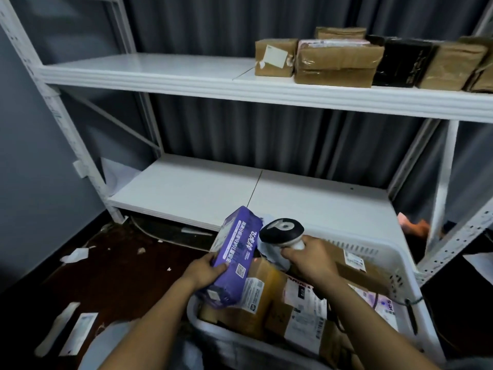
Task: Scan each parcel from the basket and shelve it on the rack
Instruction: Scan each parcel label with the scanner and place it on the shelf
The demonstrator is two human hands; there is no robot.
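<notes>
The left hand (204, 271) holds the pack (234, 252), fingers curled around its lower part, lifted over the left edge of the basket (408, 276). The right hand (306, 259) grips the scanner (281, 232) by its handle, with the head turned toward the pack. The pack looks smooth and only one hand holds it, so it may slip. The scanner could also read a label on the boxes (266, 295) just below instead. The white rack (186, 78) carries parcels (338, 62) on the right of its upper shelf. Behind it hangs a grey curtain (240, 28), and the dark floor (120, 263) has paper scraps (76, 255).
</notes>
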